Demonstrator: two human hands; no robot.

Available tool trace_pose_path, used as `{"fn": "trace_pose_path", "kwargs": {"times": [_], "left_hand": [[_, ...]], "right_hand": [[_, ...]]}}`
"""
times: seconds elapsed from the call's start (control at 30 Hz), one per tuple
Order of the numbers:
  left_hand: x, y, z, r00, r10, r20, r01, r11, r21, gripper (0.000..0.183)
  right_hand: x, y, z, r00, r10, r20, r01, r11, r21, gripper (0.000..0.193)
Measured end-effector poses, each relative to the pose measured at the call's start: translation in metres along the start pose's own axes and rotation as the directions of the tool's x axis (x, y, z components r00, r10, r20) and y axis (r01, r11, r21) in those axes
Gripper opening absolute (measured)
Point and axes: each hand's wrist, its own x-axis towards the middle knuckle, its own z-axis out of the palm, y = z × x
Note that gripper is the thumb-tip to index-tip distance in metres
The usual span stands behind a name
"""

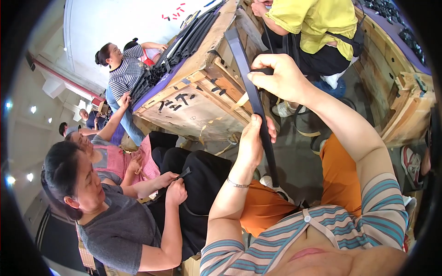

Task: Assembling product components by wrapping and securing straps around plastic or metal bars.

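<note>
A long, flat black strip [252, 94] stands on a slant in front of me, its lower end between my knees. My left hand [251, 140] is wrapped round it below the middle. Higher up, my right hand [278, 77] pinches a thin dark band [263, 71] between thumb and fingers, right against the strip's side. Part of that band is hidden behind my fingers. Thin dark loops [297, 123] hang below my right forearm.
Beyond my hands stands a wooden crate [184, 112] topped with purple cloth and black strips [184, 43]. Another wooden crate [391, 99] is on the right. A person in grey [119, 230] sits close on my left, and one in yellow [313, 23] is ahead.
</note>
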Motion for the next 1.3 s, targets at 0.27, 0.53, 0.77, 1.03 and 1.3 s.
{"fn": "trace_pose_path", "kwargs": {"times": [0.27,0.53,0.77,1.03,1.3], "left_hand": [[-0.007,0.008,-0.012,0.963,0.25,-0.097,-0.248,0.968,0.034,0.022],[-0.009,0.014,-0.024,0.987,0.153,0.046,-0.148,0.984,-0.096,0.027],[-0.013,0.013,-0.019,0.969,0.235,0.077,-0.23,0.971,-0.064,0.033],[-0.019,0.017,-0.027,0.966,0.236,0.108,-0.227,0.97,-0.084,0.041],[-0.022,0.019,-0.027,0.972,0.207,0.11,-0.2,0.977,-0.074,0.046]], "right_hand": [[0.007,-0.004,-0.002,0.993,0.055,0.108,-0.053,0.998,-0.021,0.015],[-0.005,-0.014,-0.008,0.995,-0.079,0.055,0.084,0.991,-0.105,0.018],[-0.011,-0.02,-0.006,0.989,-0.143,0.02,0.145,0.985,-0.092,0.018],[-0.015,-0.027,-0.011,0.995,-0.101,0.014,0.102,0.987,-0.128,0.019],[-0.015,-0.027,-0.014,0.997,-0.071,0.018,0.073,0.988,-0.136,0.019]]}}
